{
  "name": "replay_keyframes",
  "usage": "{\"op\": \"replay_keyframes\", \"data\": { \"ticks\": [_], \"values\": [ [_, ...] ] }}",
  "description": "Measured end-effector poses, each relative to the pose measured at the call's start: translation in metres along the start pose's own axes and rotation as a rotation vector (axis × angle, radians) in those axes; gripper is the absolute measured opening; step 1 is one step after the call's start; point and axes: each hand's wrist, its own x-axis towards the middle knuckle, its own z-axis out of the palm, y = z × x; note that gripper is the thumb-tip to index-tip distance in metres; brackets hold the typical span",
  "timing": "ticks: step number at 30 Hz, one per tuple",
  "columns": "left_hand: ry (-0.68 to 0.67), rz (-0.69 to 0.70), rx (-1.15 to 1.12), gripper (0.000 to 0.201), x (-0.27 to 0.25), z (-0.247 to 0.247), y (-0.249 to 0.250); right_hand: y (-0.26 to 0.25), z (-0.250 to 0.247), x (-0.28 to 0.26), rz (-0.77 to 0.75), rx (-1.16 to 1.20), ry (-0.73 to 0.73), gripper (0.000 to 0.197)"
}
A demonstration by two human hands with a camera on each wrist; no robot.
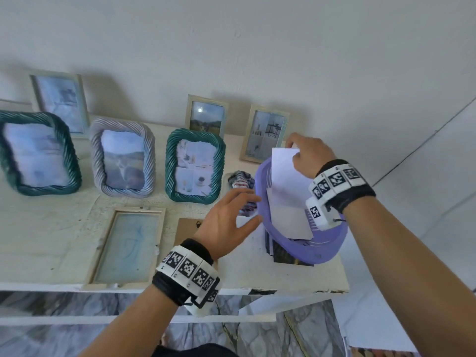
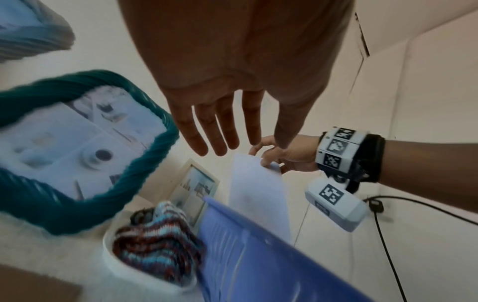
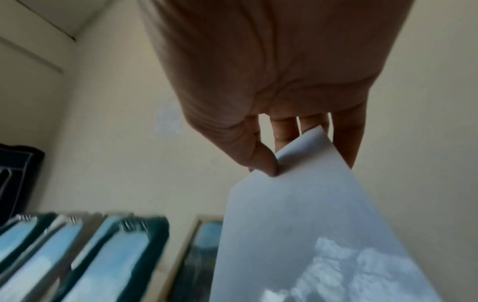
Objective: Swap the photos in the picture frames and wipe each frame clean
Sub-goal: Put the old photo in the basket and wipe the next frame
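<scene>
- Photo (image 1: 283, 171) pinched at top edge by right hand (image 1: 309, 153), white back showing; lower part hidden inside purple basket (image 1: 332, 243).
- Left hand (image 1: 226, 222) beside basket, fingers spread, holding nothing.
- Cloth (image 1: 240, 179) behind it, partly covered.

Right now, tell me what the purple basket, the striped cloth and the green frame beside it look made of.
Basket: likely plastic, smooth, slightly see-through wall with moulded slots. Cloth: looks like a knit, with soft, fuzzy red, blue and white stripes. Green frame: rope-like twisted ridges with a dull sheen; whether resin or ceramic is unclear.
</scene>
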Motion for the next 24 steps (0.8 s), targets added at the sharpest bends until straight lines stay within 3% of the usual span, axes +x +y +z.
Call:
{"op": "replay_keyframes", "data": {
  "ticks": [6,9,13,15,17,20,24],
  "values": [
    [0.182,-0.101,-0.126,0.035,-0.004,-0.069,-0.017,-0.079,-0.036,-0.037,-0.124,0.148,0.201,0.033],
    [0.200,-0.198,-0.223,0.037,-0.012,-0.104,-0.028,-0.123,-0.022,-0.053,-0.246,0.251,0.186,0.031],
    [0.138,-0.216,-0.279,0.028,-0.035,-0.142,-0.053,-0.168,0.015,-0.065,-0.375,0.481,0.146,0.026],
    [0.134,-0.257,-0.340,0.023,-0.051,-0.155,-0.068,-0.183,0.037,-0.069,-0.342,0.623,0.204,0.028],
    [0.176,-0.330,-0.449,0.009,-0.066,-0.166,-0.081,-0.191,0.063,-0.074,-0.212,0.794,0.238,0.034],
    [0.255,-0.468,-0.549,0.013,-0.085,-0.174,-0.098,-0.202,0.104,-0.086,0.006,1.010,0.039,0.029],
    [0.200,-0.594,-0.568,0.010,-0.109,-0.175,-0.118,-0.216,0.151,-0.110,0.097,1.085,-0.104,0.018]
  ]
}}
